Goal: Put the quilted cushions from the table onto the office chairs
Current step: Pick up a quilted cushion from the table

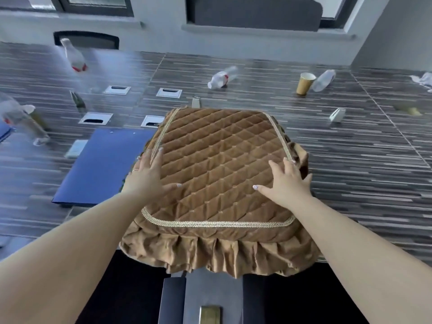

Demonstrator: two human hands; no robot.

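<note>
On the near edge of the striped grey table (339, 183) lies a brown quilted cushion (217, 164), diamond-stitched, with gold braid trim and a gathered frill that overhangs the table edge toward the viewer. More brown fabric shows beneath it at the right side; whether this is a second cushion cannot be told.

Left hand (147, 176): laid flat on the cushion's left portion, fingers spread and pointing away, outer fingers reaching the braid at the left edge. Nothing is clamped in it.

Right hand (287, 183): laid on the cushion's right portion, fingers spread, fingertips at the right braid, thumb extended inward across the quilting. It is likewise splayed, with no grasp visible.

The cushion lies directly under both palms and between the two forearms.

Other items on the table: a blue folder (100, 167) just left of the cushion, partly under its left edge; a paper cup (305, 83) and plastic bottle (323, 80) at far right; another bottle (222, 79) lying at centre rear. A dark chair back (86, 39) stands beyond the far left side.
</note>
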